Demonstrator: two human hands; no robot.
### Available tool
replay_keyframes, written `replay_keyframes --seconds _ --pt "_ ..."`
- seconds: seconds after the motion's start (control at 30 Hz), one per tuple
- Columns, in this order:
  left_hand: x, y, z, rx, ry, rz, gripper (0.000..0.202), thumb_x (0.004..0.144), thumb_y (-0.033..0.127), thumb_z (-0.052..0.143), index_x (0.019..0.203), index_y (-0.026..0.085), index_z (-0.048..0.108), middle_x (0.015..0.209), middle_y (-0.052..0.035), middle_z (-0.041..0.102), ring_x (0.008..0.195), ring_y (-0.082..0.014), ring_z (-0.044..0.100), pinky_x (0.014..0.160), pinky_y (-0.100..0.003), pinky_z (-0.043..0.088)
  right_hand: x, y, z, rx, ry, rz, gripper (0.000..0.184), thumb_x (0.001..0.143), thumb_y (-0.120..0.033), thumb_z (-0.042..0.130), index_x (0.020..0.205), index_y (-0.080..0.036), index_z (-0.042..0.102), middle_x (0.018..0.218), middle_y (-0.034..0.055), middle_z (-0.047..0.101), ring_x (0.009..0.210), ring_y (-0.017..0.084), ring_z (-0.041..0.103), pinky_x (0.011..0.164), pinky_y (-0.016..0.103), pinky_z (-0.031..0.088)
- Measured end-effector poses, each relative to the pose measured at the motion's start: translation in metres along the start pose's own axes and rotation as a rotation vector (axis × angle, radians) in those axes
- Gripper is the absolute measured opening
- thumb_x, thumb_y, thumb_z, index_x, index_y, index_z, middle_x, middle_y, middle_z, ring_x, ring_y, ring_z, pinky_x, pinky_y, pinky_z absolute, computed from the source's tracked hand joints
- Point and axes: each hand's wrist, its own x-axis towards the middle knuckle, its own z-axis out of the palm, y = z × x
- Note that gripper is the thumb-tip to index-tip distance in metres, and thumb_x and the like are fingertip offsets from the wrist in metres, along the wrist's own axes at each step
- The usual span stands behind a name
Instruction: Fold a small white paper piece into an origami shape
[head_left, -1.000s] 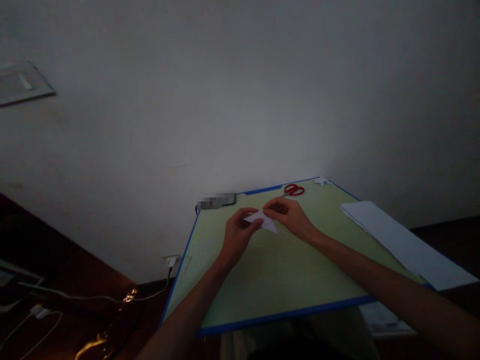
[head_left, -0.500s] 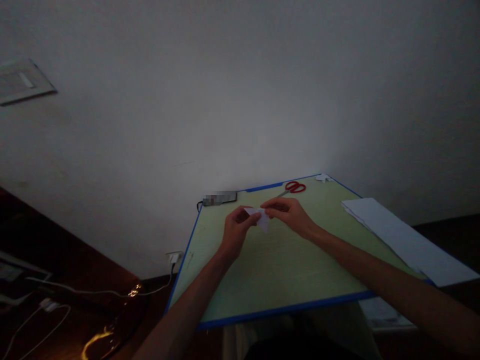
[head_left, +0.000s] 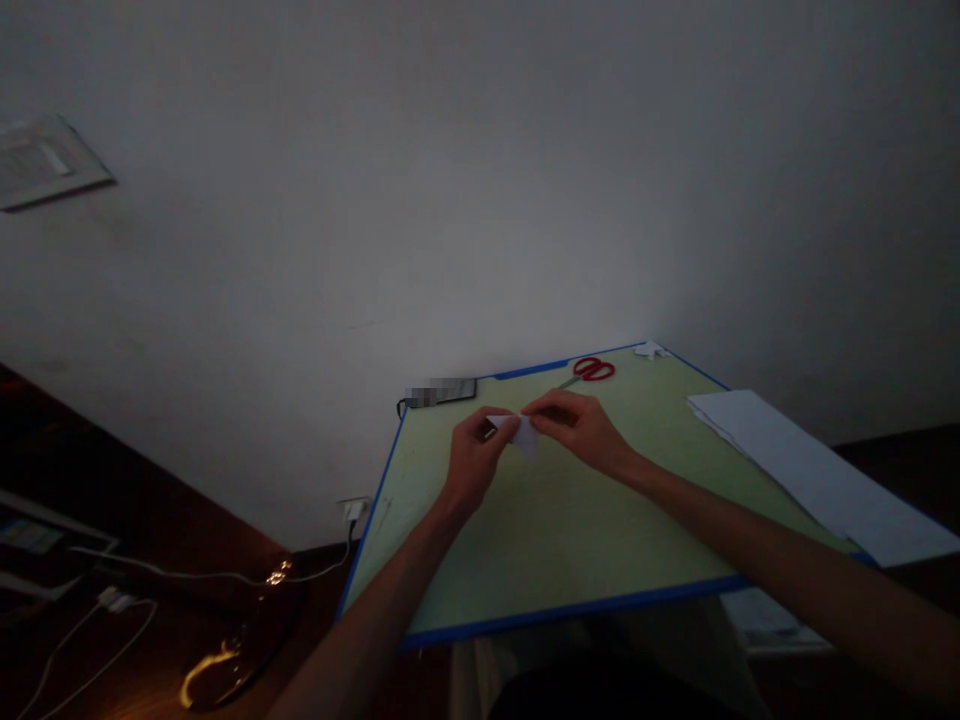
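Observation:
A small white piece of folded paper (head_left: 527, 440), pointed at its lower end, is held up above the pale green tabletop (head_left: 555, 530). My left hand (head_left: 480, 445) pinches its left side between thumb and fingers. At the paper's upper right corner, the fingertips of my right hand (head_left: 568, 423) are pressed together on it. Just beyond my right hand lie red-handled scissors (head_left: 594, 369), their blades partly hidden behind the fingers.
A stack of white paper (head_left: 810, 470) overhangs the table's right edge. White paper scraps (head_left: 651, 350) lie at the far right corner, and a dark phone-like object (head_left: 442, 391) at the far left. The wall stands behind. A plugged-in charger (head_left: 352, 511) and cable are at left.
Both hands stay on the paper, with only slight finger movement at its top edge. The whole view has shifted a little.

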Motion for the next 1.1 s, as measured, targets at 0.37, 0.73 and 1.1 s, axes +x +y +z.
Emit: replay_keyframes --seconds 0.37,0.73,1.1 --pt "-0.0007 -0.0048 0.0026 -0.020 0.004 0.026 0.026 0.082 0.041 0.077 0.086 0.015 0.072 0.076 -0.0037 0.070 0.071 -0.0150 0.063 0.069 -0.028 0.050 0.0019 -0.0011 -0.0011 0.053 0.037 0.028 0.015 0.083 -0.032 0.075 0.094 -0.021 0.079 0.089 0.0049 0.075 0.081 0.018 0.070 0.076 0.032 0.059" --pt "0.0004 -0.0035 0.0003 -0.049 -0.084 -0.039 0.029 0.077 0.040 0.083 0.079 0.014 0.070 0.072 -0.0029 0.067 0.067 -0.0134 0.060 0.065 -0.026 0.048 0.0033 -0.0018 -0.0019 0.111 0.089 0.048 0.017 0.082 -0.036 0.077 0.092 -0.022 0.079 0.088 0.0047 0.075 0.079 0.018 0.070 0.073 0.031 0.059" --pt "0.0004 -0.0071 0.0010 -0.101 -0.068 -0.053 0.035 0.073 0.044 0.084 0.082 0.014 0.067 0.077 -0.0044 0.069 0.070 -0.0148 0.061 0.066 -0.027 0.048 0.0025 -0.0038 -0.0001 0.051 0.053 0.024 0.017 0.083 -0.034 0.075 0.094 -0.021 0.079 0.087 0.0052 0.074 0.076 0.017 0.069 0.071 0.031 0.058"
